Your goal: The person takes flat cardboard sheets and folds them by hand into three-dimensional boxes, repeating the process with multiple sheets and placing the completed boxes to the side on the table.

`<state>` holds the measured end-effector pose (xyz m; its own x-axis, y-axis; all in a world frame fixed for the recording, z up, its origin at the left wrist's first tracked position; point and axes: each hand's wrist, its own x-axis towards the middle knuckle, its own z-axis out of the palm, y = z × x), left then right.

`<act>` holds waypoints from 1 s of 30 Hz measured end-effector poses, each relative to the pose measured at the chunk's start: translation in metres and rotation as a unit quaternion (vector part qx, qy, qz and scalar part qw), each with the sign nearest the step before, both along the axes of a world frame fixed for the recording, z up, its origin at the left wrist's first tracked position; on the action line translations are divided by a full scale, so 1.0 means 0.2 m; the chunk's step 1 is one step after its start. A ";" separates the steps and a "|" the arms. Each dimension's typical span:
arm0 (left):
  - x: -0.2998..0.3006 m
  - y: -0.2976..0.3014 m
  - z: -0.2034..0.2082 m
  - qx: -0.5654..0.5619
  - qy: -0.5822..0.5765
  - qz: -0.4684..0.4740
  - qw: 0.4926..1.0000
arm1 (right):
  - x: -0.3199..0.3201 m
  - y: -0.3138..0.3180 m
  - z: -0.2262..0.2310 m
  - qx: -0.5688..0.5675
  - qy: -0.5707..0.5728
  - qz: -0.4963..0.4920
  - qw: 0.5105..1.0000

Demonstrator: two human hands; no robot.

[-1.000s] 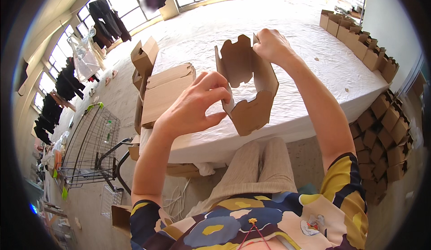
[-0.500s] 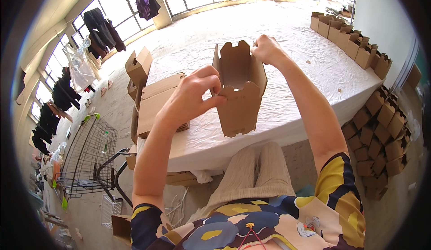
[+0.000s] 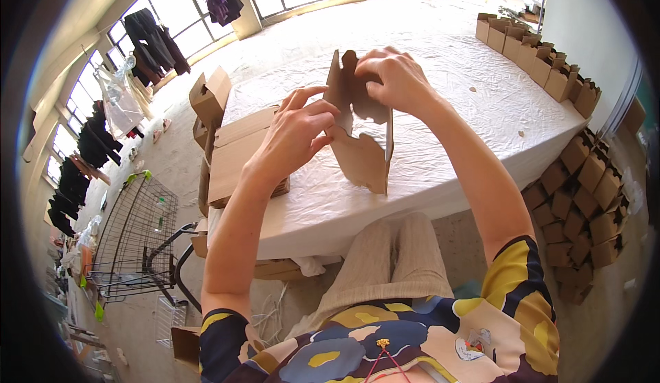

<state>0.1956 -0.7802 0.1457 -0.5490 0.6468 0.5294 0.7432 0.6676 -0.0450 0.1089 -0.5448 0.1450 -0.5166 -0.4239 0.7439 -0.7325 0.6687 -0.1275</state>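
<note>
A brown cardboard box with notched flaps stands half folded over the white-covered table, in front of me. My left hand is at its left edge, fingertips on the side panel and thumb by the near notched flap. From the right, my right hand reaches over the top, its fingers curled on the far flap, which tilts inward. A gap between the flaps shows white below. Close by my left forearm lies a stack of flat cardboard.
Rows of open boxes line the table's far right edge. Many more boxes are piled on the right below it. At left stand folded cartons and a wire cart; dark clothes hang by the windows.
My right hand has moved from the box's right rim to over its top, onto the far flap. The flaps have bent inward, and the left hand's fingers have straightened somewhat.
</note>
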 end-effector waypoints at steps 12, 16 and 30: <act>-0.05 0.05 0.03 0.000 -0.120 -0.018 0.993 | 0.06 0.18 -0.02 -0.027 -0.206 -0.007 0.978; -0.07 0.03 0.01 -0.004 -0.102 -0.033 0.994 | 0.18 0.15 -0.01 -0.010 -0.208 0.101 0.973; -0.09 0.05 0.13 -0.094 -0.262 0.019 0.960 | 0.27 0.10 0.04 0.108 -0.266 0.057 0.956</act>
<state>0.1774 -0.7694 0.1727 -0.7329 0.6786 0.0489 0.6722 0.7112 0.2059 0.1630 -0.5241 0.1523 -0.7390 -0.6138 0.2777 -0.6719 0.6412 -0.3707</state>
